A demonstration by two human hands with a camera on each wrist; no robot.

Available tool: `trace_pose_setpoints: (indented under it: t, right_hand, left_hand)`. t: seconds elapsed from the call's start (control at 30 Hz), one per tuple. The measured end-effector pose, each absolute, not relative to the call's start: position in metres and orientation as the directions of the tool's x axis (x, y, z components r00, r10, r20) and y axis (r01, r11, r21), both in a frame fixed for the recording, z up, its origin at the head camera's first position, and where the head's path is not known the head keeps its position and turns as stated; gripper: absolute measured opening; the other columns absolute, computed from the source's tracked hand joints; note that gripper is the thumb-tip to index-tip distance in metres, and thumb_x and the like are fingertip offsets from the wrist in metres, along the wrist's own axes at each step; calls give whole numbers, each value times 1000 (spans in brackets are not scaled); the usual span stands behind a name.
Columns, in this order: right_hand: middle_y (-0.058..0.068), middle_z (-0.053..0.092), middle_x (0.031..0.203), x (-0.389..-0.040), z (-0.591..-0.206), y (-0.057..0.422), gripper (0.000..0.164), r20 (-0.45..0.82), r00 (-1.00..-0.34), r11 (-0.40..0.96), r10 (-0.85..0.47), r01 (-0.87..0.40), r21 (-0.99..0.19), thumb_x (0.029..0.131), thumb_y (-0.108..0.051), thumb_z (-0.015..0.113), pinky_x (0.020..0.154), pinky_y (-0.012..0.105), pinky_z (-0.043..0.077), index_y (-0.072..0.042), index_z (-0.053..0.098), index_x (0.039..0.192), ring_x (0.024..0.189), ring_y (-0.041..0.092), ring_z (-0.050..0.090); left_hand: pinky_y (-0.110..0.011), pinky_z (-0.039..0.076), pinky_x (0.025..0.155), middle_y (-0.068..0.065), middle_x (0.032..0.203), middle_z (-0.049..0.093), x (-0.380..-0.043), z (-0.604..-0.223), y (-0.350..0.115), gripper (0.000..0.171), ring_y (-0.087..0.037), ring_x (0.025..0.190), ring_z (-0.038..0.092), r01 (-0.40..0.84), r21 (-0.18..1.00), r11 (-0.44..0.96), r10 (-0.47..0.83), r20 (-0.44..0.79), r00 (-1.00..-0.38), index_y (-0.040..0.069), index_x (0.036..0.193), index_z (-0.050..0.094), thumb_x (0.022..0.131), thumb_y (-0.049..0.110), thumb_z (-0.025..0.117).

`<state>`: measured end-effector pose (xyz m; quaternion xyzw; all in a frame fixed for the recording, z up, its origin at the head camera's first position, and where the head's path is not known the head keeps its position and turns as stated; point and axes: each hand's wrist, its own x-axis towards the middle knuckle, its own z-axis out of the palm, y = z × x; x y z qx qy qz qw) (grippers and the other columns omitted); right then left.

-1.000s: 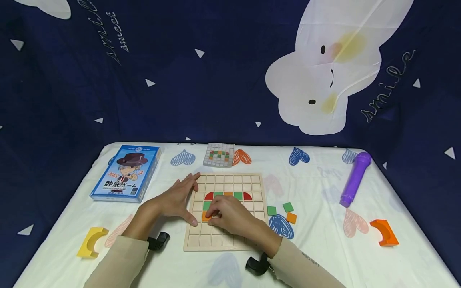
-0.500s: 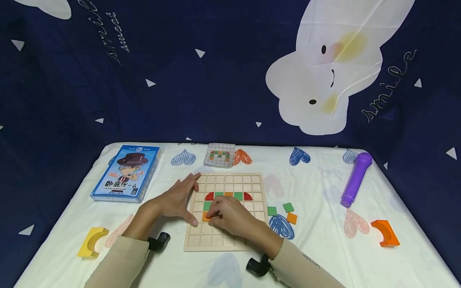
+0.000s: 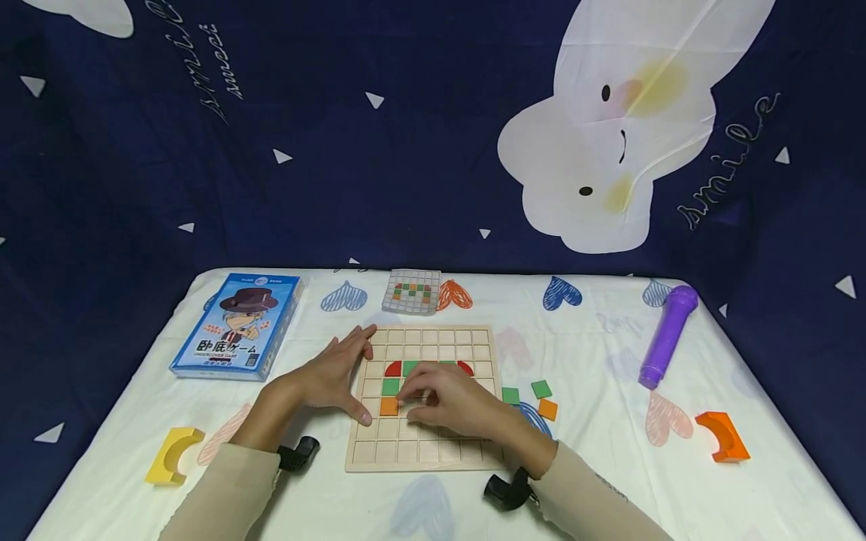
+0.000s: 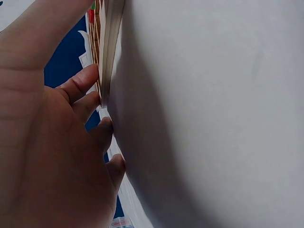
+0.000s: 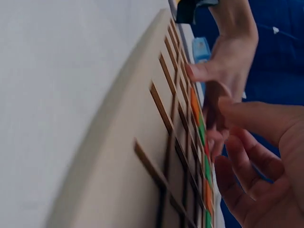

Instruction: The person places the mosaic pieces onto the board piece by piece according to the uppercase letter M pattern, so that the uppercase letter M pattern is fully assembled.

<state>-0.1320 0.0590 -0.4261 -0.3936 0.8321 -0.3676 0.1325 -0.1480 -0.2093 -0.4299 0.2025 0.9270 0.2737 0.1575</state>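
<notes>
A wooden grid board (image 3: 376,452) lies in the middle of the table. Red, green and orange pieces fill part of one row, with a green tile (image 3: 390,387) and an orange tile (image 3: 389,406) below its left end. My left hand (image 3: 329,379) rests along the board's left edge, thumb and fingers spread wide. Over the board hovers my right hand (image 3: 449,398), just right of the orange tile and covering several cells. In the right wrist view, the fingers and thumb of my right hand (image 5: 259,161) are apart, with nothing between them.
Two green tiles (image 3: 510,396) and a loose orange tile (image 3: 548,409) lie right of the board. Behind it is a small pattern card (image 3: 411,291). A blue game box (image 3: 237,327), yellow arch block (image 3: 174,456), purple tube (image 3: 667,338) and orange arch block (image 3: 724,436) stand farther out.
My right hand has let go of the orange tile and shifted a little right, uncovering it in its cell. The left hand has stayed put.
</notes>
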Motion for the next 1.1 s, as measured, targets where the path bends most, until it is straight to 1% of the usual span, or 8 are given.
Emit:
trace_pose_setpoints:
  t: [0.07,0.23,0.3,0.47,0.57,0.73,0.9,1.1]
  right_hand:
    - [-12,69,113,-133,-423,67,24,72,-649,416,-757,-564,-713,89,-20,80,84,22,56,-18,77,113,95,12,65]
    - [-14,70,118,-133,-419,91,27,87,-655,432,-751,-587,-685,88,-22,80,96,28,53,-21,76,115,110,6,63]
    - [-15,70,118,-133,-418,103,28,102,-660,433,-745,-593,-679,87,-22,81,96,28,53,-21,76,115,112,5,63]
    - [-12,74,116,-133,-417,134,30,125,-690,444,-713,-583,-681,86,-22,83,88,30,54,-20,75,115,105,11,64]
    - [-10,76,116,-133,-416,152,32,124,-719,468,-684,-563,-682,85,-21,83,89,31,55,-19,75,116,106,13,64]
    - [-13,75,117,-133,-416,178,35,142,-772,512,-620,-535,-673,82,-19,85,97,30,55,-19,76,116,114,7,64]
    - [-12,75,116,-134,-420,197,37,178,-790,521,-586,-537,-664,79,-18,87,102,28,53,-18,76,114,116,11,64]
    - [-10,75,118,-136,-427,206,36,127,-818,559,-561,-488,-670,80,-23,87,105,30,52,-21,76,114,118,15,64]
  left_hand:
    - [-70,10,126,-22,171,19,-148,-430,-209,94,-48,159,10,284,569,772,457,-185,-870,11,114,45,50,53,99]
    - [-69,8,127,-21,171,17,-147,-431,-209,95,-47,160,9,271,571,775,449,-195,-872,11,115,45,50,54,99]
    - [-69,7,128,-20,171,17,-147,-431,-209,94,-46,160,9,264,579,772,446,-195,-874,11,115,46,50,53,99]
    - [-69,8,128,-20,171,17,-147,-431,-209,94,-46,160,9,260,584,769,443,-195,-875,11,115,46,50,52,99]
    - [-67,7,129,-19,172,16,-148,-431,-209,94,-44,161,8,253,581,774,440,-206,-874,12,115,46,49,53,99]
    - [-66,6,129,-18,172,15,-149,-430,-207,93,-43,161,7,252,578,776,442,-214,-871,13,115,46,50,54,98]
    - [-67,7,129,-19,172,15,-148,-429,-207,92,-44,161,8,256,581,772,447,-210,-870,12,115,46,51,53,99]
    - [-68,7,128,-19,172,15,-148,-430,-209,93,-45,160,8,256,586,769,448,-208,-870,12,114,46,50,52,99]
